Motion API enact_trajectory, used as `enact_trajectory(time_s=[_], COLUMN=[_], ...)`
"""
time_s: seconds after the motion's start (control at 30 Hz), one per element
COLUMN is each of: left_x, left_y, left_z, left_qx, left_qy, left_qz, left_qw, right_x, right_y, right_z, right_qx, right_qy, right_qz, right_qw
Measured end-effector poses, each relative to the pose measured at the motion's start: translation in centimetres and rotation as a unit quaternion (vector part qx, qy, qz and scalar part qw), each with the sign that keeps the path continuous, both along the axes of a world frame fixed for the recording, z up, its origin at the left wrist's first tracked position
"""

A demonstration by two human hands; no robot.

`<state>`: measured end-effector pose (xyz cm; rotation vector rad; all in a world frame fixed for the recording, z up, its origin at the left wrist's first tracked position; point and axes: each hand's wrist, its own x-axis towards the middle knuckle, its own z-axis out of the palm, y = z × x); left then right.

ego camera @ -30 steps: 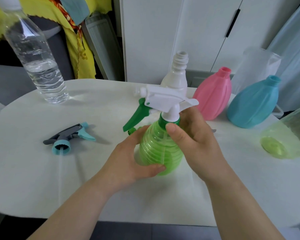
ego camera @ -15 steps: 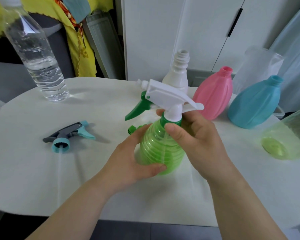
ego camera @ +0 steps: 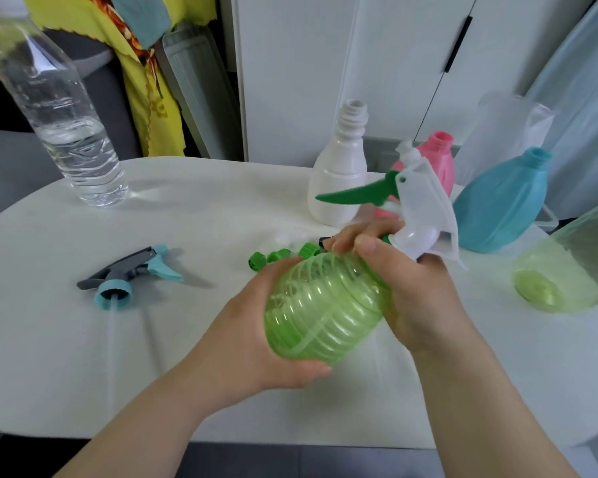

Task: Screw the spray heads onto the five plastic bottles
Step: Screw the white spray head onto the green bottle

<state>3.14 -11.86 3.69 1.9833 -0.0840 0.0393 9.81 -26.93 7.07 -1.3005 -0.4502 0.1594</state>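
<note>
I hold a ribbed green bottle (ego camera: 325, 305) tilted up and to the right above the white table (ego camera: 83, 357). My left hand (ego camera: 256, 332) cups its base. My right hand (ego camera: 408, 281) grips its neck, just under the white spray head (ego camera: 425, 215) with a green trigger (ego camera: 356, 194). A grey and teal spray head (ego camera: 132, 274) lies on the table at left. Behind stand a white bottle (ego camera: 339, 174), a pink bottle (ego camera: 435, 167) and a teal bottle (ego camera: 501, 205), all without heads. A pale yellow-green bottle (ego camera: 567, 267) lies at right.
A clear water bottle (ego camera: 63, 122) stands at the back left. Small green spray head parts (ego camera: 280, 257) lie behind the green bottle. A clear plastic bag (ego camera: 501, 139) sits behind the teal bottle. White cabinet doors (ego camera: 325, 63) rise behind the table.
The green bottle has tipped from upright to leaning right, lifted off the table. The spray head has swung right, its trigger now pointing left over the white bottle. Both hands kept their grip.
</note>
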Motion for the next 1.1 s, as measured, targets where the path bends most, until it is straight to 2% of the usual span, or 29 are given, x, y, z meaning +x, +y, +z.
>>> enact_trajectory(time_s=[0.13,0.23,0.3,0.4,0.43,0.5,0.63,0.73,0.8,0.87,0.97,1.03,1.1], left_x=[-0.3,-0.6,-0.4,-0.2,-0.3,-0.4,-0.5,-0.7,-0.9,-1.1,-1.5,-1.7,-1.6], left_y=[-1.1,-1.6,-1.0,-0.2,-0.1,-0.3,-0.3,-0.2,0.0,0.4,1.2,2.0,3.2], left_z=[-0.5,-0.5,-0.3,0.1,0.1,0.0,-0.2,-0.4,-0.5,-0.5,-0.6,-0.5,-0.4], left_qx=[0.053,0.075,0.045,-0.087,-0.108,-0.121,-0.097,-0.056,-0.043,-0.055,-0.062,-0.029,0.035], left_qy=[-0.030,-0.040,-0.015,0.046,0.053,0.044,0.001,-0.015,-0.026,-0.030,-0.015,-0.011,-0.029], left_qz=[0.091,0.099,0.064,-0.054,-0.077,-0.076,-0.006,0.010,0.019,0.032,0.016,0.001,0.013], left_qw=[0.994,0.991,0.997,0.994,0.990,0.989,0.995,0.998,0.999,0.998,0.998,1.000,0.999], right_x=[-0.7,-0.7,-0.1,0.2,0.1,-0.1,-0.4,-0.5,-0.8,-1.3,-1.9,-1.4,0.1], right_y=[1.4,1.6,0.9,-0.6,-0.7,-0.4,0.6,1.1,1.0,0.8,0.8,1.1,1.6], right_z=[-0.1,-0.4,-0.4,-0.1,0.0,0.0,-0.2,-0.6,-0.7,-0.5,0.7,1.8,3.0], right_qx=[0.042,0.043,0.010,0.014,0.023,0.043,0.087,0.058,-0.022,-0.072,-0.081,-0.105,-0.129], right_qy=[0.028,0.081,0.115,0.081,0.067,0.059,0.085,0.086,0.073,0.057,0.027,0.008,0.001], right_qz=[-0.115,-0.166,-0.104,0.081,0.110,0.089,-0.013,-0.073,-0.095,-0.075,-0.009,-0.021,-0.077], right_qw=[0.992,0.982,0.988,0.993,0.991,0.993,0.993,0.992,0.993,0.993,0.996,0.994,0.989])
